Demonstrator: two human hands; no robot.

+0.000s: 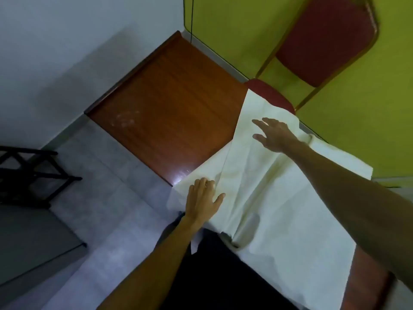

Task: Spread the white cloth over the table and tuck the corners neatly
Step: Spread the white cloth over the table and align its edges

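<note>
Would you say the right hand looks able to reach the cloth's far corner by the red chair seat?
Probably yes: the right hand is open over the white cloth, close to that far corner, and nothing lies between them.

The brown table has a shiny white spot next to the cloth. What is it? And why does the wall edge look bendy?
In the head view, the spot is glare, light bouncing off the polished table beside the white cloth; the wide-angle lens curves the edge of the green wall; the same view is slightly soft overall.
</note>
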